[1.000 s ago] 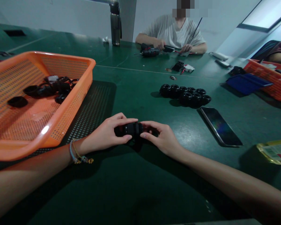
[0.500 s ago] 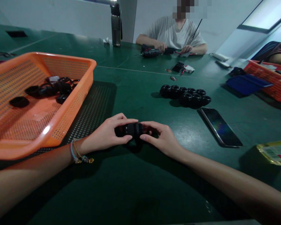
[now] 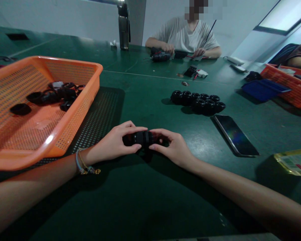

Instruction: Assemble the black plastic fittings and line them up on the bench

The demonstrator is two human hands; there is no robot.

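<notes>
A black ribbed cylindrical part [image 3: 143, 137] lies sideways between my hands, low over the green table [image 3: 150, 207]. My left hand [image 3: 122, 138] grips its left end, thumb below and fingers above. On the right end, my right hand [image 3: 170, 144] closes with thumb and fingertips. Part of the cylinder is hidden behind my fingers, and its exact kind cannot be made out. Beyond my right hand, several similar-looking black round parts [image 3: 198, 101] stand grouped in rows.
At left stands an orange perforated basket [image 3: 77, 129] with black parts [image 3: 56, 93] inside. A phone [image 3: 237, 135] and a yellow-edged box [image 3: 294, 162] lie at right. Farther back are a blue tray [image 3: 264, 89], a power drill [image 3: 160, 56], a dark metallic bottle [image 3: 124, 31] and a seated person [image 3: 185, 35].
My hands keep their hold on the black cylinder with hardly any movement. Across the table, the person's hand has shifted slightly left near the drill.
</notes>
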